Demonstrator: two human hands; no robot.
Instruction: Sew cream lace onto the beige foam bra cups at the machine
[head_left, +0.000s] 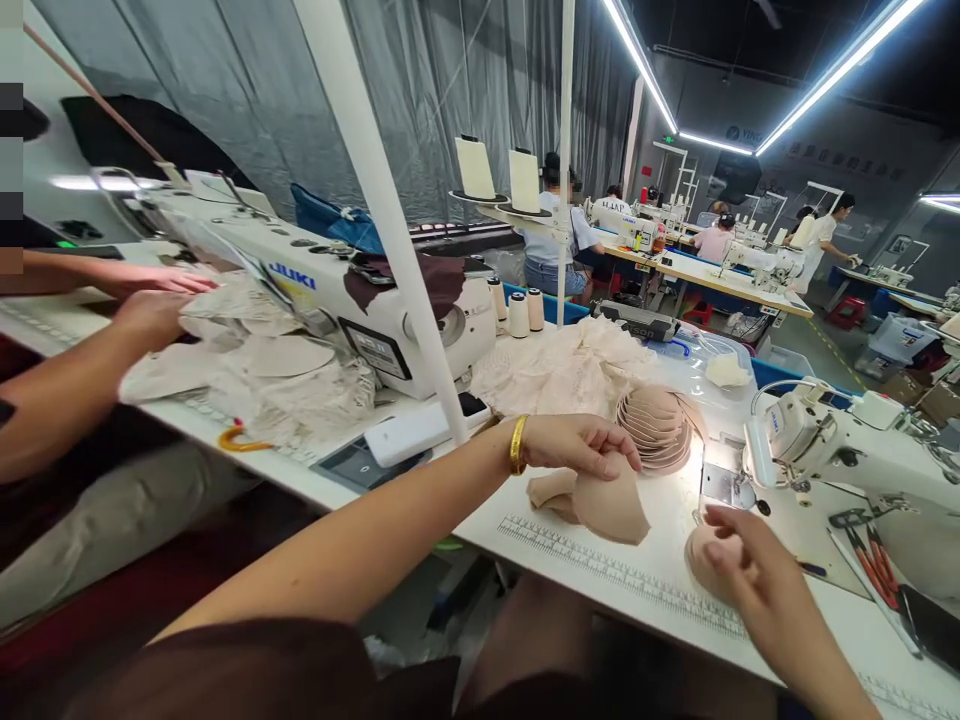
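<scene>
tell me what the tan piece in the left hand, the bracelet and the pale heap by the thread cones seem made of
Tan piece in the left hand: probably matte fabric or thin foam; smooth, dull, holding a gentle curve. Bracelet: apparently polished gold-coloured metal, from its bright shine. Pale heap: likely thin, matte, perhaps lacy cloth, given its soft crumpled folds.

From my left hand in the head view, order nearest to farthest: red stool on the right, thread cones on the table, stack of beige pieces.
1. Stack of beige pieces: just right of your left hand.
2. Thread cones: further back, left.
3. Red stool: across the room, right.
</scene>
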